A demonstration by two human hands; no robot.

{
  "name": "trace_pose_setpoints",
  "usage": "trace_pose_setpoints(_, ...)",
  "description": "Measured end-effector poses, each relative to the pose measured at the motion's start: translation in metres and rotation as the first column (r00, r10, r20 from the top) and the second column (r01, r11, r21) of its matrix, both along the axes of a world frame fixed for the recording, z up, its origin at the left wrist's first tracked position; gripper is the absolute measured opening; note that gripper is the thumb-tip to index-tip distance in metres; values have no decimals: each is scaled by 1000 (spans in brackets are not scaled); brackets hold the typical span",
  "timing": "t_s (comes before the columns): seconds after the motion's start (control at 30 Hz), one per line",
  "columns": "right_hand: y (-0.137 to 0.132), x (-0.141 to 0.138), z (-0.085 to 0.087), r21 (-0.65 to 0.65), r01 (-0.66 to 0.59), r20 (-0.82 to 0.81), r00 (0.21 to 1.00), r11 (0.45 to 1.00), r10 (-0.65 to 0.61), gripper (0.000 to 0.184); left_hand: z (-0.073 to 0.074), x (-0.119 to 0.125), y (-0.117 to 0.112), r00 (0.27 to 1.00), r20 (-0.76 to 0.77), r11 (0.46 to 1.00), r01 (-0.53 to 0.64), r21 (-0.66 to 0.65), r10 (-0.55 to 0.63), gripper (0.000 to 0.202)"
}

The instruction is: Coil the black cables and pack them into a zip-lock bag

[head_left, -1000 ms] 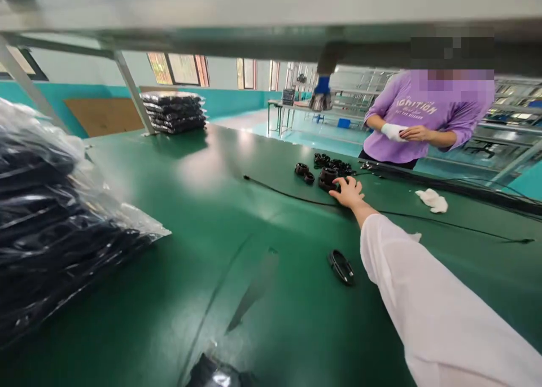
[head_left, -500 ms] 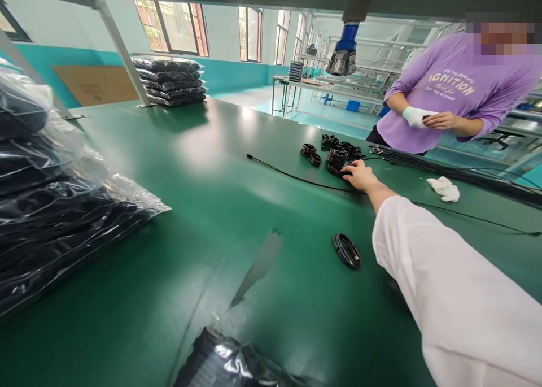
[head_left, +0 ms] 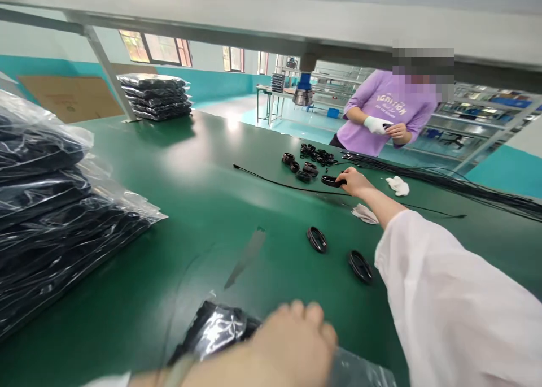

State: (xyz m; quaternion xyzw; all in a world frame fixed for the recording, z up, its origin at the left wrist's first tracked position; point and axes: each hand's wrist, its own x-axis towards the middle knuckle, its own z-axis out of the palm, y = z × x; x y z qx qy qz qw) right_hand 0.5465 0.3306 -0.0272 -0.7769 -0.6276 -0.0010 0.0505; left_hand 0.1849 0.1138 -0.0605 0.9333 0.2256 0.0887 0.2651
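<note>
My right hand [head_left: 353,181] reaches across the green table, its fingers closed on a coiled black cable [head_left: 329,181]. Just left of it stand small stacks of coiled cables [head_left: 310,169]. Two more coils lie nearer to me, one coil [head_left: 317,239] left of the other coil [head_left: 361,266]. At the bottom my left hand [head_left: 296,339], blurred, is over a clear plastic bag with black contents [head_left: 218,325]. Its fingers point forward and down, and their grip is unclear. A single straight cable [head_left: 275,179] runs across the table behind the loose coils.
Plastic-wrapped black packs [head_left: 51,223] are piled at the left, with another stack [head_left: 156,96] farther back. A cable bundle [head_left: 444,181] and white cloths [head_left: 397,185] lie to the right. Opposite stands a person in a purple top [head_left: 385,104]. A shelf beam [head_left: 254,22] crosses overhead.
My right hand has lifted a coil away from the stacks. My left hand has come into view over the bag. The view has shifted, showing a second loose coil and another cloth.
</note>
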Motion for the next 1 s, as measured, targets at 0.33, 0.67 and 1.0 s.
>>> trace_pose_setpoints(0.33, -286, -98, -5, 108, -125, -207, 968, 986, 145, 28, 48, 103, 101, 954, -194, 958, -255, -128, 228, 58)
trace_pose_setpoints(0.67, -382, -134, -21, 19, 30, -258, 966, 999, -24, 54, 104, 31, -28, 972, 84, 235, 31, -972, 220, 70)
trace_pose_setpoints(1.0, -454, -203, 45, 443, -43, -807, 417, 895, 419, 21, 84, 9, -130, 895, 75, 38, 65, -997, 439, 65)
